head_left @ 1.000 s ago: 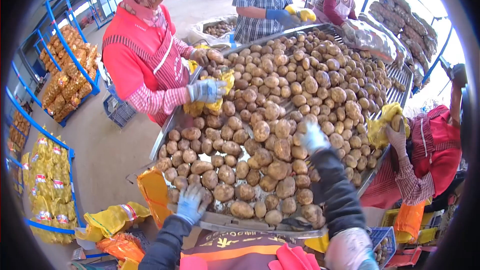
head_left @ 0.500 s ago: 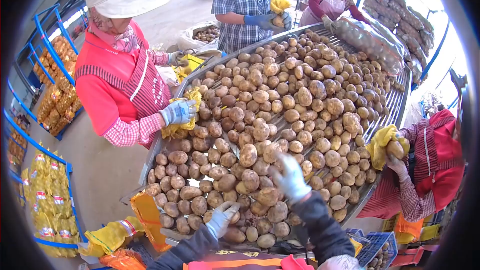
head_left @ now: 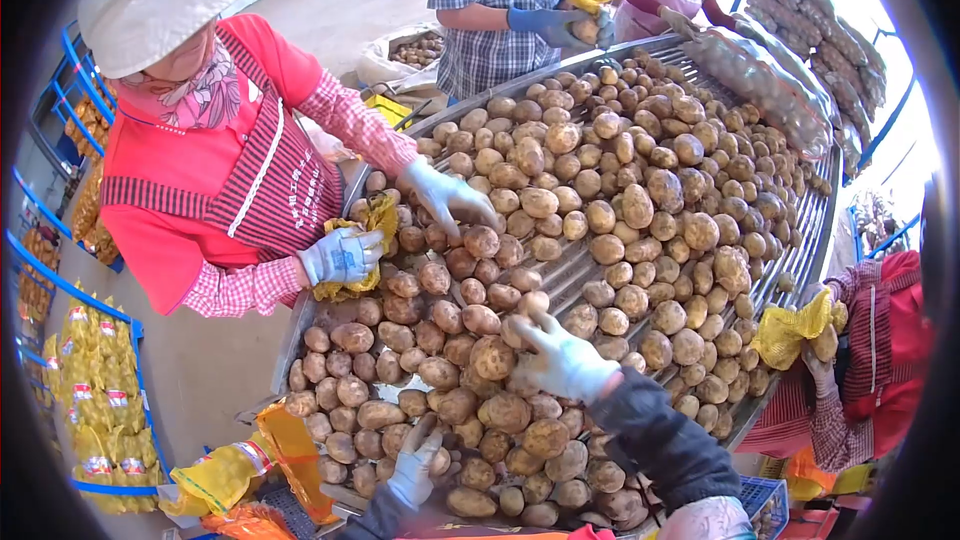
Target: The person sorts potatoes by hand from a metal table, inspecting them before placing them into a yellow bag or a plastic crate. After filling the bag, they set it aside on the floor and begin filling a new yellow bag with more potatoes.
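Note:
My left hand [head_left: 412, 470], in a pale glove, rests at the near edge of the potato pile. Its fingers are apart and touch potatoes, with one small potato [head_left: 440, 461] beside them. My right hand [head_left: 565, 360], also gloved, reaches from a dark sleeve into the middle of the pile. Its fingers are spread against potatoes, near a large round potato [head_left: 493, 357]; I see no firm grip. Brown, soil-dusted potatoes of mixed sizes cover the slatted metal table [head_left: 572, 280] around both hands.
A co-worker in red [head_left: 250, 150] at left reaches over the pile and holds a yellow mesh bag [head_left: 372, 225]. Other workers stand at the back and right, one with a yellow mesh bag [head_left: 785, 335]. Filled sacks [head_left: 760, 90] lie at the far end. An orange crate [head_left: 298, 460] stands near left.
My right hand has moved left across the potatoes, and my left hand slightly left and down. The left co-worker's free hand has reached onto the pile. More bare slats show mid-table.

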{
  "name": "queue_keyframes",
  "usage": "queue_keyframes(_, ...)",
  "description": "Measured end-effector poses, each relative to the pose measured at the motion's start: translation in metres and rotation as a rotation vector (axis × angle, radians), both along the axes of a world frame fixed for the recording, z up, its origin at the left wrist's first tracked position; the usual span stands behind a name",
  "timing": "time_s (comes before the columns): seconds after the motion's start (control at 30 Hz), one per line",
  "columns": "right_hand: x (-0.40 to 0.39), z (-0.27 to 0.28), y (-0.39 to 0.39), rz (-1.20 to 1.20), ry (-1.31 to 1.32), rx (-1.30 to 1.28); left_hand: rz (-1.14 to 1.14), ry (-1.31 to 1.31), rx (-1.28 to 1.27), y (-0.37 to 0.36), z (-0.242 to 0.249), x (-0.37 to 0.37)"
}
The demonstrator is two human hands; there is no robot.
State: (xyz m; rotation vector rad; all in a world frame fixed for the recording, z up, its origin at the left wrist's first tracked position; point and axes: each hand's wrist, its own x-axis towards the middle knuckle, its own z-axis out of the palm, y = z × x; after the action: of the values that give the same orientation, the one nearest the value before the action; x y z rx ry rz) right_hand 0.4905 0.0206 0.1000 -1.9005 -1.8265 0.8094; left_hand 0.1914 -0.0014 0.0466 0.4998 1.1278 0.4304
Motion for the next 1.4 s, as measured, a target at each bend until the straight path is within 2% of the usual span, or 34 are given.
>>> queue_keyframes(0.07,0.019,-0.001,-0.01,0.096,0.058,0.051,-0.021,-0.01,-0.037,0.004,-0.001,-0.002)
queue_keyframes(0.13,0.04,0.019,0.012,0.03,0.245,-0.246,-0.056,-0.072,-0.081,0.007,-0.004,-0.006)
queue_keyframes(0.17,0.038,0.014,0.012,0.017,0.218,-0.109,-0.078,-0.051,-0.09,0.008,-0.002,-0.007)
queue_keyframes(0.2,0.049,-0.008,0.039,-0.183,-0.022,0.003,-0.07,-0.047,-0.091,0.008,-0.002,-0.007)
queue_keyframes(0.27,0.046,-0.04,0.078,-0.212,-0.099,0.077,-0.098,-0.078,-0.084,0.008,-0.004,-0.006)
queue_keyframes(0.33,0.028,-0.057,0.107,-0.046,-0.332,-0.005,-0.071,-0.091,-0.083,0.006,-0.007,-0.005)
queue_keyframes(0.37,0.007,-0.042,0.117,0.018,-0.522,-0.168,-0.053,-0.108,-0.084,0.005,-0.01,-0.005)
queue_keyframes(0.4,-0.003,-0.05,0.126,0.049,-0.631,-0.24,-0.035,-0.126,-0.086,0.004,-0.013,-0.008)
queue_keyframes(0.43,-0.008,-0.068,0.134,0.082,-0.709,-0.25,-0.009,-0.155,-0.117,0.004,-0.021,-0.01)
queue_keyframes(0.5,-0.013,-0.064,0.136,0.117,-0.796,-0.264,-0.025,-0.169,-0.146,0.004,-0.023,-0.015)
queue_keyframes(0.57,0.0,-0.05,0.128,0.149,-0.687,-0.266,-0.036,-0.184,-0.174,0.007,-0.025,-0.022)
queue_keyframes(0.6,0.001,-0.044,0.122,0.03,-0.607,-0.207,-0.11,-0.238,-0.167,0.01,-0.028,-0.027)
queue_keyframes(0.67,-0.011,-0.019,0.103,-0.081,-0.669,-0.124,-0.184,-0.3,-0.161,0.016,-0.017,-0.025)
queue_keyframes(0.73,-0.041,0.048,0.092,0.236,-0.292,-0.479,-0.063,-0.464,-0.053,0.025,0.015,-0.01)
queue_keyframes(0.77,-0.043,0.036,0.077,0.381,-0.076,-0.364,-0.064,-0.469,-0.056,0.029,0.012,-0.011)
queue_keyframes(0.8,-0.047,0.034,0.065,0.294,0.136,-0.241,-0.133,-0.578,-0.068,0.036,0.006,-0.014)
queue_keyframes(0.83,-0.048,0.033,0.07,0.209,0.054,-0.149,-0.203,-0.684,-0.08,0.042,-0.001,-0.016)
queue_keyframes(0.87,-0.047,0.028,0.08,0.125,-0.029,-0.057,-0.208,-0.684,-0.081,0.043,-0.009,-0.019)
queue_keyframes(0.9,-0.044,0.016,0.097,0.011,-0.176,-0.036,-0.192,-0.752,-0.2,0.04,-0.019,-0.024)
queue_keyframes(0.97,-0.037,-0.013,0.123,-0.153,-0.249,-0.157,-0.185,-0.846,-0.384,0.037,-0.045,-0.041)
queue_keyframes(1.0,-0.035,-0.033,0.137,-0.25,-0.257,-0.259,-0.193,-0.838,-0.387,0.041,-0.039,-0.045)
queue_keyframes(1.07,-0.046,-0.04,0.157,-0.323,-0.339,-0.341,-0.107,-0.821,-0.439,0.048,-0.015,-0.049)
queue_keyframes(1.1,-0.053,-0.035,0.165,-0.333,-0.36,-0.338,-0.057,-0.566,-0.323,0.05,-0.006,-0.053)
queue_keyframes(1.13,-0.052,-0.049,0.175,-0.343,-0.331,-0.383,-0.056,-0.565,-0.331,0.053,-0.011,-0.062)
queue_keyframes(1.23,-0.061,-0.068,0.184,-0.427,-0.458,-0.354,-0.132,-0.508,-0.354,0.066,-0.022,-0.093)
queue_keyframes(1.27,-0.066,-0.062,0.18,-0.468,-0.421,-0.364,-0.148,-0.516,-0.361,0.07,-0.014,-0.091)
queue_keyframes(1.33,-0.071,-0.051,0.172,-0.54,-0.346,-0.361,0.071,-0.581,-0.278,0.076,-0.003,-0.081)
queue_keyframes(1.37,-0.077,-0.035,0.166,-0.515,-0.345,-0.331,0.032,-0.683,-0.192,0.08,-0.012,-0.079)
queue_keyframes(1.4,-0.084,-0.016,0.159,-0.488,-0.344,-0.303,0.022,-0.692,-0.209,0.08,-0.013,-0.077)
